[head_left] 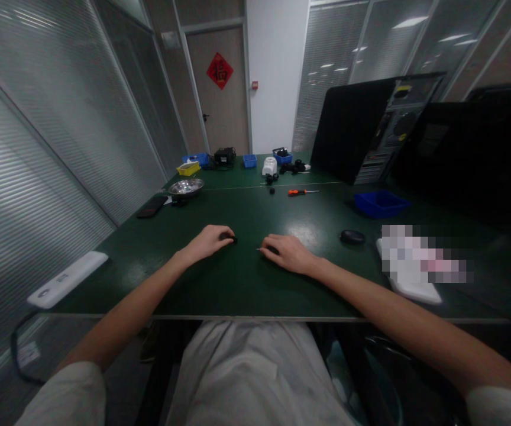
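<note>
Over the near middle of the green table (220, 284), my left hand (209, 239) pinches a small black piece (235, 239); its kind is too small to make out. My right hand (288, 253) is a short way to the right, with its fingers closed on a thin, light, pin-like piece (258, 249). The tip of that piece points left toward the black one, and the two are apart. Farther back lies an orange-handled screwdriver (297, 192), with a small black cube-like part (272, 191) to its left.
A black mouse (352, 237) and a blue tray (380, 204) lie to the right, before a computer case (362, 127). At left are a metal bowl (186, 187), a phone (152, 207) and a white power strip (69, 279). Small bins and a white device (269, 166) line the back.
</note>
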The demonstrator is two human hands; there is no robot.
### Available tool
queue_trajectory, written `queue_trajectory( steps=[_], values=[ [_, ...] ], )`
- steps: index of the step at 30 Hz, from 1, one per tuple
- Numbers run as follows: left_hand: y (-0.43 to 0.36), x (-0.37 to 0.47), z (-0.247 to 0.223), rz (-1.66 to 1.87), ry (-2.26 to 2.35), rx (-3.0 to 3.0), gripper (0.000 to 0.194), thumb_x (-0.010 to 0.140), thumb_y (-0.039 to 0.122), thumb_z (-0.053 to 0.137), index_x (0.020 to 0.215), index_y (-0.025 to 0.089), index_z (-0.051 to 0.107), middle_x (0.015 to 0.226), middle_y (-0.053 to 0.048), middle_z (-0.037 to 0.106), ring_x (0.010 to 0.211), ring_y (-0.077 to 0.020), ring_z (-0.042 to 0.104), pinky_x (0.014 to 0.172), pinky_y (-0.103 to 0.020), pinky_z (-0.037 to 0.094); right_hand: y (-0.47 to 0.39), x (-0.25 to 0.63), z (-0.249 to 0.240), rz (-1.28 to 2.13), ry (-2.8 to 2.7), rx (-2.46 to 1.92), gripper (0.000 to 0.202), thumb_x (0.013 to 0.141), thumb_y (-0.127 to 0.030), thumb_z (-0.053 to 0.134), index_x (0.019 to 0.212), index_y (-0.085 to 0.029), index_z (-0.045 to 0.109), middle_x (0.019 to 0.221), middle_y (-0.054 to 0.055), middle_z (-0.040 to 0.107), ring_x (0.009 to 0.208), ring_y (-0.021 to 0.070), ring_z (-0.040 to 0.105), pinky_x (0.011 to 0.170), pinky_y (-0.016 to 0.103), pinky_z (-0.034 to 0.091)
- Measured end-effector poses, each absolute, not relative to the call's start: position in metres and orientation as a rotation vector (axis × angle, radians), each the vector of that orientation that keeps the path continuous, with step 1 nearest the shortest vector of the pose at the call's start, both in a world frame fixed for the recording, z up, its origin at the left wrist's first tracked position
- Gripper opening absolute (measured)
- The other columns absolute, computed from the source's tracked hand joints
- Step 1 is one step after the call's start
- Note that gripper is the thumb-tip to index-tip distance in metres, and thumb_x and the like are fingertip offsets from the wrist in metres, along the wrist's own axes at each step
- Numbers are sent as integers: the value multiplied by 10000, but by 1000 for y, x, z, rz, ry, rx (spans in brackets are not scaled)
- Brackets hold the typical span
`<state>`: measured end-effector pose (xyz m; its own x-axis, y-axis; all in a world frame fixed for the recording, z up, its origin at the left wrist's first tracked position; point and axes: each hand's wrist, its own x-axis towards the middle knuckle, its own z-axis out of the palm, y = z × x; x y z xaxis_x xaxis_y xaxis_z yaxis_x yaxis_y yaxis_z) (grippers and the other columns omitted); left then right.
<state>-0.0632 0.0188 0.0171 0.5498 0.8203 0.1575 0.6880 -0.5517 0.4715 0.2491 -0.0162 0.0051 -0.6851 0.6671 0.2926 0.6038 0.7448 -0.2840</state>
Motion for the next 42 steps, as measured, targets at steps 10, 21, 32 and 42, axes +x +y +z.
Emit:
queue_trajectory(
  steps=[10,21,32,42],
  values=[
    [47,-288,30,510,2336,1970,279,857,170,712,1129,116,749,1063,-78,762,998,-223,677,889,-265,466,-16,249,4,241,-2565,-984,249,1053,-389,461,1052,-221,644,1008,44,680,838,164,620,707,268,374],
    [31,-318,17,651,2518,1867,273,882,170,693,1138,90,740,1008,-43,738,974,-178,601,890,-231,409,-15,249,4,237,-2570,-981,246,1052,-383,465,1050,-218,647,998,43,681,833,161,621,712,267,375],
    [31,-315,14,713,2517,1925,213,886,127,639,1059,62,745,1049,-62,700,1048,-198,588,958,-251,396,-16,248,6,269,-2570,-992,243,1051,-385,471,1065,-220,650,1006,45,678,803,156,610,702,268,377],
    [30,-311,18,759,2531,1837,205,873,118,643,1041,79,752,845,-23,724,916,-187,627,878,-247,425,-14,249,4,260,-2572,-978,252,1050,-397,470,1064,-220,649,1011,45,681,825,161,615,708,270,376]
  ],
)
